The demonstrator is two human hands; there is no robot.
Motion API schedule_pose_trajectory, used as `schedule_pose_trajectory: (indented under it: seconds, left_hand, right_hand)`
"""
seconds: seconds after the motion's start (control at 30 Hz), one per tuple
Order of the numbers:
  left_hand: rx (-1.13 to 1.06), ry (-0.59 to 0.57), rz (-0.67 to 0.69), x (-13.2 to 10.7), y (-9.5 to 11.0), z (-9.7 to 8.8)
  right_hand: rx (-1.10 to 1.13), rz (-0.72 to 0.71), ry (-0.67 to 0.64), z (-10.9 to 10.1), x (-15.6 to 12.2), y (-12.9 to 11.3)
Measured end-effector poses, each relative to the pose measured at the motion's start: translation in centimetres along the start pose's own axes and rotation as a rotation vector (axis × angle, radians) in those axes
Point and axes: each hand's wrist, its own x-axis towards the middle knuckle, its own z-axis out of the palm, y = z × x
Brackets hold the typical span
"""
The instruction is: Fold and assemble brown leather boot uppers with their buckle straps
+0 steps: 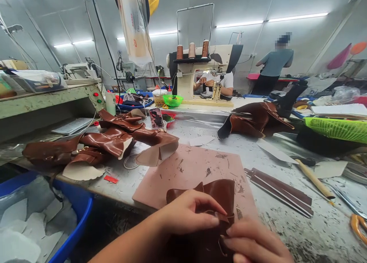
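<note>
A: Head view, near edge. Where does the leather piece (218,196) lie relative to the hands?

B: Directly under and between them, at the front of the pink mat (186,171) on the table (286,148). The left hand (186,213) comes in from the lower left, its fingers curled over a folded tab of the piece. The right hand (255,244) meets it from the lower right, fingertips pinching the same tab. Both are closed on the leather, neither released.

A: Its long axis?

B: It runs away from the person, from the hands toward the far side of the mat. The upper part stands up in soft folds beyond the knuckles. The lower part is hidden below the hands.

A: Which hand is nearer?

B: Both touch it; the left covers more of it.

A: Surroundings?

B: Brown boot uppers (109,140) are heaped well to the left, and another lot (252,121) lies far right. A hammer (314,179) and dark strips (278,192) lie to the right of the mat.
</note>
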Motion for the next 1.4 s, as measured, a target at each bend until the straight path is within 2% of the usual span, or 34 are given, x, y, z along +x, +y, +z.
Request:
schedule_pose_trajectory:
  seconds: [0.07, 0.13, 0.2, 0.27, 0.4, 0.53, 0.67, 0.83, 0.93, 1.03, 1.1, 1.3, 1.4]
  left_hand:
    - [-0.032, 0.059, -0.010, 0.1, -0.3, 0.2]
    - [-0.062, 0.067, -0.033, 0.2, -0.2, 0.4]
    - [-0.072, 0.046, -0.039, 0.2, -0.1, 0.4]
    - [-0.040, 0.012, -0.016, 0.1, 0.1, 0.2]
    - [0.186, -0.069, 0.049, -0.3, 0.7, -0.2]
    - [0.422, -0.073, 0.004, -0.6, 1.1, -0.2]
    - [0.328, -0.053, -0.031, -0.8, 0.9, 0.1]
    - [0.361, 0.019, -0.046, -1.2, 1.0, 0.4]
    - [0.226, 0.024, -0.087, -1.3, 0.9, 0.3]
    - [0.048, 0.019, -0.089, -1.2, 0.7, 0.3]
    - [0.007, 0.003, -0.080, -1.1, 0.5, 0.4]
    - [0.340, 0.024, -0.053, -1.1, 0.9, 0.6]
    - [0.253, -0.051, -0.084, -1.2, 1.0, 0.4]
  right_hand:
    - [0.007, 0.216, -0.026, -0.4, 0.2, 0.0]
    - [0.004, 0.368, -0.147, -1.1, 0.6, 0.0]
    - [0.064, 0.448, -0.302, -1.7, 1.3, -0.1]
    - [0.173, 0.525, -0.400, -2.2, 2.1, -0.1]
    - [0.348, 0.694, -0.480, -2.4, 3.2, -0.7]
    - [0.310, 0.792, -0.555, -2.1, 3.8, -1.4]
    - [0.392, 0.791, -0.529, -2.5, 4.1, -1.5]
    - [0.476, 0.872, -0.516, -2.7, 4.0, -1.2]
    - [0.485, 0.907, -0.503, -2.5, 3.9, -1.1]
    - [0.417, 0.884, -0.555, -2.5, 4.0, -1.2]
    - [0.395, 0.867, -0.580, -2.6, 4.0, -1.3]
    - [0.657, 1.039, -0.462, -2.6, 3.8, -1.4]
    - [0.688, 1.073, -0.460, -2.5, 3.8, -1.5]
